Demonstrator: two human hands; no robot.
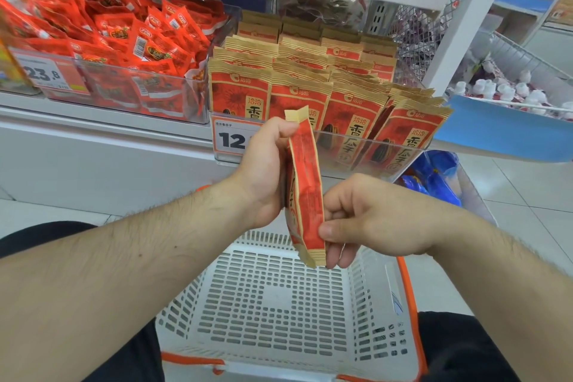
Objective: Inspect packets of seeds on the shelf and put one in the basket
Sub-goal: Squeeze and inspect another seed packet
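White perforated basket [279, 304], orange-trimmed, lay nearest. Above it, seed packet [305, 192] stood edge-on: left hand [266, 170] pinched its top, right hand [366, 220] pinched its bottom corner. Behind: clear bin [356, 152] of matching packets [350, 115], price tag [231, 138] partly hidden by the left hand; red snack sachets [124, 40] leftward.

The left hand [263, 164] is covering the right part of the price tag [231, 137], leaving only "12" showing. The held packet [305, 192] is turning edge-on, so its print is unreadable, and it is hiding part of the shelf packets [297, 96] behind. Both forearms are blocking the basket's [279, 304] sides. The left tag [51, 74] is blurring at "23.8".
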